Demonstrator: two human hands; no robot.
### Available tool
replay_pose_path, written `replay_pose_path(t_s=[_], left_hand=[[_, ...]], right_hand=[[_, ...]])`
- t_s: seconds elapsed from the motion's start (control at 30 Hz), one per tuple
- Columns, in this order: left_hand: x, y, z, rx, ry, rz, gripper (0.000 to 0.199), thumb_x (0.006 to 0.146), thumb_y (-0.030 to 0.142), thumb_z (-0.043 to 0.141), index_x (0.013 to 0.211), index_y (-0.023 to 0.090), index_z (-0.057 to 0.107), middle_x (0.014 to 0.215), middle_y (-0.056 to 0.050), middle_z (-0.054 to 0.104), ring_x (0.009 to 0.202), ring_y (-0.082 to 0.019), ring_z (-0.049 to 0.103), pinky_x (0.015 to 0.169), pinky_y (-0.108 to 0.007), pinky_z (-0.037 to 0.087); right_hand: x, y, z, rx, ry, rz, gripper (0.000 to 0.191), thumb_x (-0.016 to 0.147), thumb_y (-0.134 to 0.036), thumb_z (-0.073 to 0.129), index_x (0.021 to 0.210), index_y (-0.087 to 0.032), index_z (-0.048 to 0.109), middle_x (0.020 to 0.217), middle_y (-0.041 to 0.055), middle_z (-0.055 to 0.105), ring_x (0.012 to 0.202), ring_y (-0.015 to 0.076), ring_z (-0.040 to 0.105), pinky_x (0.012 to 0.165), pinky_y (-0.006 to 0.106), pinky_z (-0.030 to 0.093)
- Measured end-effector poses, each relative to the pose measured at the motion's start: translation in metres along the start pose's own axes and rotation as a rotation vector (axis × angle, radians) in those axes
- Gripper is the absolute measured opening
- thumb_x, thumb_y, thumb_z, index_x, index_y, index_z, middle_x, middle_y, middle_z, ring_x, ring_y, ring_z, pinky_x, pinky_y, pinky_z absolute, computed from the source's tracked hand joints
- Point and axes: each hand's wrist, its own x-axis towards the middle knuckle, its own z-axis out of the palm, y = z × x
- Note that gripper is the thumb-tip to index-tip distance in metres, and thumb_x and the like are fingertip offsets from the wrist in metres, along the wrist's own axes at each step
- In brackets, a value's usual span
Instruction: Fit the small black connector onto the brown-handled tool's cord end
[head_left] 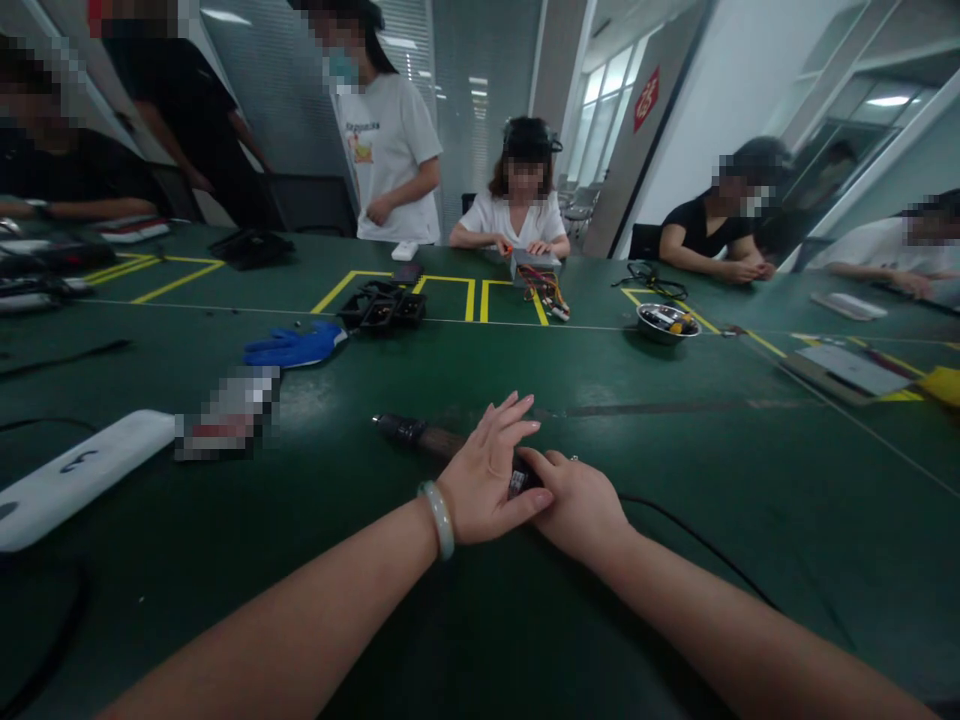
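A dark electric screwdriver [441, 440] lies on the green table in front of me, its metal tip towards the left and its black cord [697, 535] trailing off to the right. My right hand [581, 500] has its fingers closed round the rear end of the tool. Across its middle, my left hand [487, 475] is held with the fingers stretched out, a pale bracelet [437, 520] at the wrist. The left thumb reaches over to my right hand. Whether the left palm touches the tool is hidden.
To the left lie a white power bank-like case [90, 475] and a blue glove [296, 345]. Farther back are black plastic parts [382, 305], a grey box with wires [535, 265] by a seated person, and a metal bowl [667, 323] of small pieces.
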Motion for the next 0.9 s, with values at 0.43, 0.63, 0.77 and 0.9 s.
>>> replay_pose_path(t_s=[0.43, 0.63, 0.77, 0.9], left_hand=[[-0.019, 0.043, 0.012, -0.218, -0.652, 0.307, 0.025, 0.079, 0.049, 0.063, 0.078, 0.024, 0.060, 0.074, 0.003, 0.062, 0.068, -0.012, 0.059, 0.058, -0.027, 0.040], [-0.013, 0.028, 0.010, -0.268, -0.673, 0.206, 0.023, 0.081, 0.047, 0.063, 0.082, 0.024, 0.062, 0.077, 0.004, 0.060, 0.070, -0.009, 0.057, 0.060, -0.023, 0.041], [-0.012, 0.029, 0.012, -0.278, -0.685, 0.200, 0.026, 0.081, 0.050, 0.062, 0.084, 0.024, 0.062, 0.075, 0.004, 0.059, 0.069, -0.009, 0.057, 0.061, -0.024, 0.040], [-0.011, 0.029, 0.013, -0.283, -0.718, 0.191, 0.024, 0.082, 0.048, 0.061, 0.086, 0.024, 0.064, 0.073, 0.004, 0.058, 0.067, -0.008, 0.056, 0.060, -0.022, 0.039]], right_hand=[[0.000, 0.026, -0.004, -0.087, 0.078, 0.073, 0.045, 0.091, -0.059, 0.053, 0.117, -0.023, 0.057, 0.094, 0.0069, 0.064, 0.082, 0.0244, 0.061, 0.070, 0.032, 0.044], [-0.024, 0.129, -0.028, -0.145, 0.087, 0.406, 0.049, 0.092, -0.063, 0.045, 0.114, -0.023, 0.062, 0.092, 0.0128, 0.065, 0.076, 0.0281, 0.062, 0.060, 0.034, 0.038], [-0.059, 0.234, -0.047, -0.047, 0.006, 0.749, 0.068, 0.084, -0.077, 0.040, 0.120, -0.023, 0.061, 0.094, 0.0185, 0.064, 0.076, 0.0310, 0.062, 0.059, 0.039, 0.037], [-0.105, 0.341, -0.051, -0.102, 0.019, 1.050, 0.079, 0.073, -0.085, 0.044, 0.118, -0.023, 0.062, 0.093, 0.0216, 0.063, 0.078, 0.0380, 0.062, 0.062, 0.045, 0.041]])
